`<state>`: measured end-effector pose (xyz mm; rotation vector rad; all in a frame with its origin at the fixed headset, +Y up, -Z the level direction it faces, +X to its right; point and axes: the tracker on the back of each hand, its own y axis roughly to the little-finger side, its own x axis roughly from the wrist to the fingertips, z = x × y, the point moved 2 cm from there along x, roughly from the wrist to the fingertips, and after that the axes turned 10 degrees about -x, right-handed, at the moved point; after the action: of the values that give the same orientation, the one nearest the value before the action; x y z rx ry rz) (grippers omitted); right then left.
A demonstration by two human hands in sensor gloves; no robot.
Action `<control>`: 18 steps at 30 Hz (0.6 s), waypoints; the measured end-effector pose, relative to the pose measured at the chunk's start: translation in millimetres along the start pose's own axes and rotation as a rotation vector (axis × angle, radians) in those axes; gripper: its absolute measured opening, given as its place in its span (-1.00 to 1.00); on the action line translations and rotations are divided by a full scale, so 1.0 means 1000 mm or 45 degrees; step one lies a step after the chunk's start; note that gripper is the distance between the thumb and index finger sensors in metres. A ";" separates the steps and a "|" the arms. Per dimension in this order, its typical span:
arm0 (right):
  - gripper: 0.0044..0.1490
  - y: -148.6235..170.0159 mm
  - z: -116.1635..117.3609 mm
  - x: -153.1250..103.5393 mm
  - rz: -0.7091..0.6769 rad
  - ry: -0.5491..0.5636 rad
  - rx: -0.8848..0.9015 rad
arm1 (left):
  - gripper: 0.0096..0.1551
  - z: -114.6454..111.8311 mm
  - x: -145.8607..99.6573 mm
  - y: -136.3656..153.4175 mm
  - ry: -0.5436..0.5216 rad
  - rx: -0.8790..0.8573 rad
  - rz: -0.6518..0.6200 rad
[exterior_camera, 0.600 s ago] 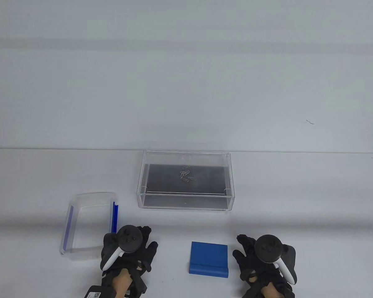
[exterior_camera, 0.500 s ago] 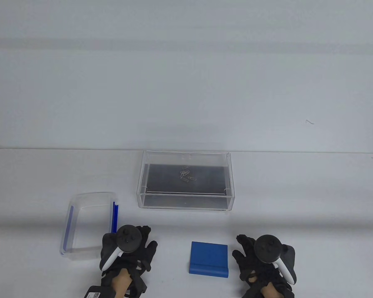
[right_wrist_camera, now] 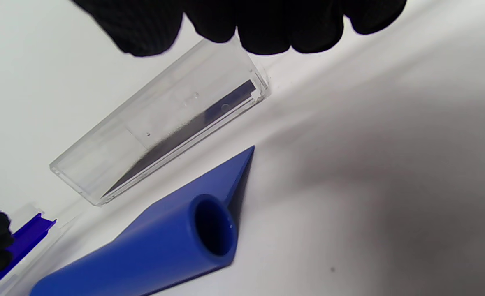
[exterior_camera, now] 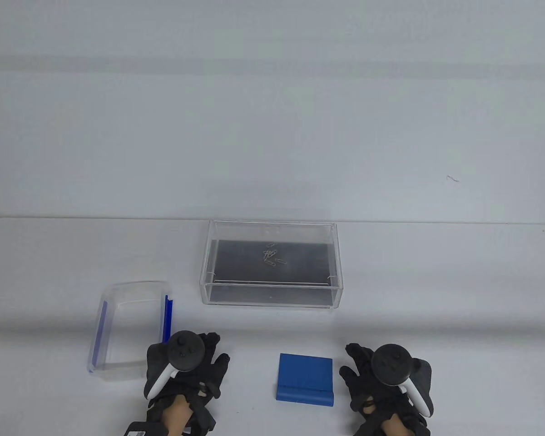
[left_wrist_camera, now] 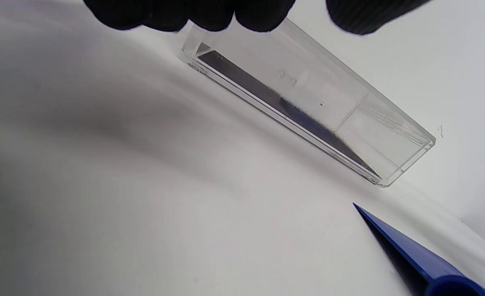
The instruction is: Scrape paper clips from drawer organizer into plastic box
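Nearest, left hand (exterior_camera: 187,369) and right hand (exterior_camera: 386,379) are laid flat on the white surface (exterior_camera: 436,290), fingers (right_wrist_camera: 267,24) spread, nothing gripped. Between them lies a blue plastic scraper (exterior_camera: 305,378); its hollow tubular handle is shown only in the right wrist view. Beside the left hand stands a clear plastic box with blue clasps (exterior_camera: 129,324), long axis near-far. Farther back, silver paper clips (exterior_camera: 270,256) are clustered centrally in a clear acrylic drawer organizer (exterior_camera: 271,263), long axis left-right.

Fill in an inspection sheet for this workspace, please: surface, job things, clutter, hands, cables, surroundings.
Surface: white table, bare around the things.
Job things: clips lie in the clear organizer; plastic box with blue latches at near left; blue scraper between the hands.
Clutter: nothing seen.
Hands: left hand beside the box, right hand right of the scraper; neither holds anything.
Cables: nothing seen.
Surroundings: plain pale wall with a small mark.
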<state>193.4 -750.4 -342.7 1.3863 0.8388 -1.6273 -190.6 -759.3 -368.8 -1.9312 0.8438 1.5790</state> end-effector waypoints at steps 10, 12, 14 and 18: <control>-0.14 -0.039 0.015 -0.004 -0.199 -0.077 -0.191 | -0.19 -0.003 0.000 0.001 0.029 0.001 0.003; -0.13 -0.047 0.023 -0.004 -0.234 -0.129 -0.284 | -0.19 -0.003 0.001 0.001 0.034 0.004 0.006; -0.11 -0.053 0.032 -0.004 -0.262 -0.178 -0.364 | -0.19 -0.004 0.000 0.001 0.038 0.001 0.009; -0.05 -0.060 0.047 -0.003 -0.280 -0.225 -0.500 | -0.19 -0.005 0.001 0.001 0.060 0.020 0.017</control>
<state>119.7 -764.9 -333.2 0.8893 1.1625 -1.6108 -188.4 -763.9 -368.7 -1.9631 0.8873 1.5353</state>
